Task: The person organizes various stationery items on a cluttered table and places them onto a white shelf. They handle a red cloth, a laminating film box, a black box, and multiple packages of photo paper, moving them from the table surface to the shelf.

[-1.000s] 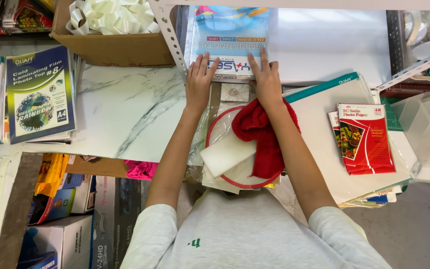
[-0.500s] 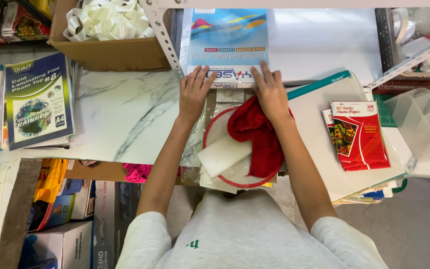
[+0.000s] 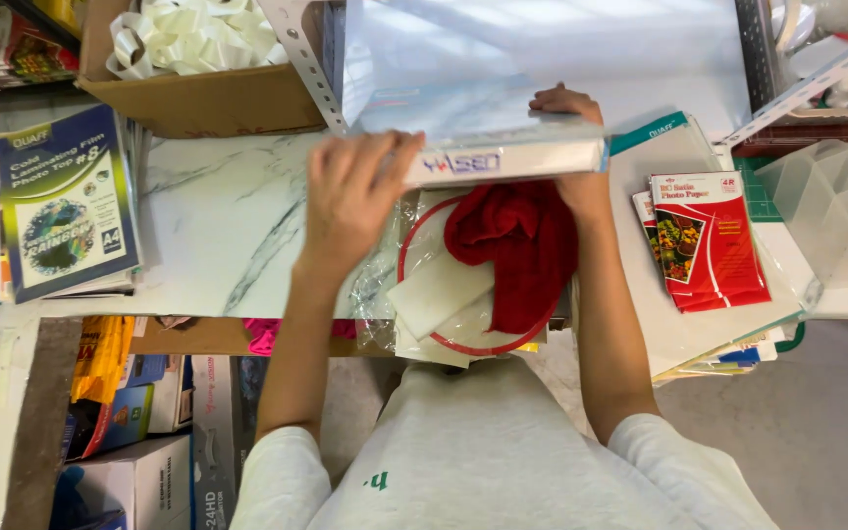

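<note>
A flat pack of paper (image 3: pixel 503 147) wrapped in shiny plastic is up off the table, tipped so its thin white edge faces us. Its long side runs left to right, straight across in front of the person. The left hand (image 3: pixel 355 201) is at the left end of that edge, with the fingers bent around the corner and pressed on the pack. The right hand (image 3: pixel 571 147) is at the right end, mostly hidden behind the pack, with only the fingertips peeking over the top, so it grips the pack too. Both hands are about as near to the pack as each other, one at each end. Just under the pack lies a red cloth (image 3: pixel 517 245) on a round plate with a red rim (image 3: pixel 414 294), and a white sponge (image 3: pixel 439 290) sits on it as well. They rest on a white marble table (image 3: pixel 218 216). To the right is a red packet of photo paper (image 3: pixel 704 240). To the left is a blue packet of film (image 3: pixel 61 201), and behind it a brown box of white ribbon (image 3: pixel 198 59)
</note>
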